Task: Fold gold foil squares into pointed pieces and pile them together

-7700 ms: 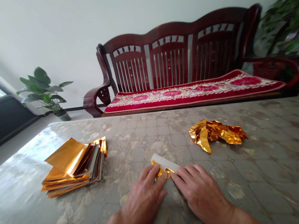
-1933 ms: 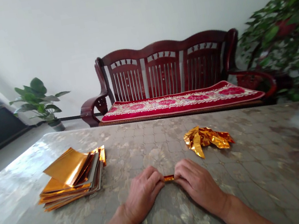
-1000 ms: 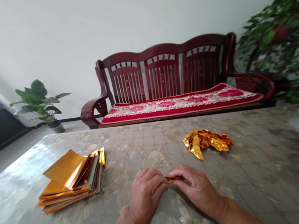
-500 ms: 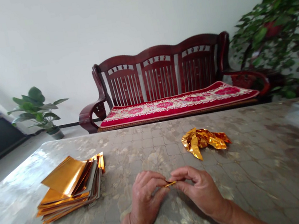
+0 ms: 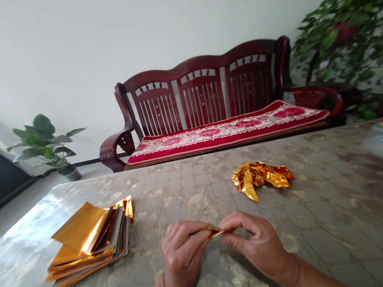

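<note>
Near the left edge of the glossy stone-patterned table cover (image 5: 334,205) lies a loose stack of gold foil sheets (image 5: 90,244), fanned and slightly tilted, with pale backing showing along one side. Right of it, at the near edge and about mid-table, the left hand (image 5: 183,262) and right hand (image 5: 260,245) meet, knuckles up, wrists resting low. Between them is a narrow folded gold foil strip (image 5: 214,231): the left thumb and forefinger appear pinched on its left part, and the right fingertips close on its right end, so the hands are together on one small piece. Its exact fold is hidden by the fingers. Judged by look, the strip is very light, thin and soft, with a slick face; it will crease readily and could slide, so a light pinch at its folded ends seems safest. Farther right and nearer the table's middle sits a crumpled gold foil bunch (image 5: 258,178), well apart from both hands. Beyond the far edge stands a dark wooden bench (image 5: 202,97).
</note>
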Motion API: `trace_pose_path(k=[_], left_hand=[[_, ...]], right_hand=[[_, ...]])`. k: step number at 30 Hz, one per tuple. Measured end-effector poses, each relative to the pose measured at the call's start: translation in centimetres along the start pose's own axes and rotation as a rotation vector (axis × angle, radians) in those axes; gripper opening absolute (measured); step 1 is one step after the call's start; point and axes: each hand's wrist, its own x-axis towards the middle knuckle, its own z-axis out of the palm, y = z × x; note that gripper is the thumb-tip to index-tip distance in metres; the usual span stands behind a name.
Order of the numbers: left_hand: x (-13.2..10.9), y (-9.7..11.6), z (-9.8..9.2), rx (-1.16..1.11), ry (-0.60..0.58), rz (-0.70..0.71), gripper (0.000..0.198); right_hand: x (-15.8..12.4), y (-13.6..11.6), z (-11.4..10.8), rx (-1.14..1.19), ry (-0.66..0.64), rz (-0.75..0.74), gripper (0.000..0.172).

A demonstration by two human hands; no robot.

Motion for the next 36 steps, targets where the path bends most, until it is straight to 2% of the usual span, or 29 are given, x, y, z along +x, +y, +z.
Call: trace_pose_path(k=[9, 21, 30, 36], left_hand=[[-0.3, 0.3, 0.4, -0.129, 0.028, -0.008, 0.02], [-0.1, 1.0, 1.0, -0.359, 0.043, -0.233, 0.016], [-0.1, 1.1, 1.1, -0.445, 0.026, -0.327, 0.014], [0.0, 1.5, 0.9, -0.404, 0.017, -0.312, 0.012]], right_hand=[[0.3, -0.9, 0.0, 0.085, 0.018, -0.119, 0.005], [0.3, -0.8, 0.1, 0.133, 0.018, -0.095, 0.012], [0.1, -0.5, 0.3, 0.241, -0.021, 0.078, 0.014], [0.3, -0.2, 0.4, 0.372, -0.049, 0.259, 0.015]])
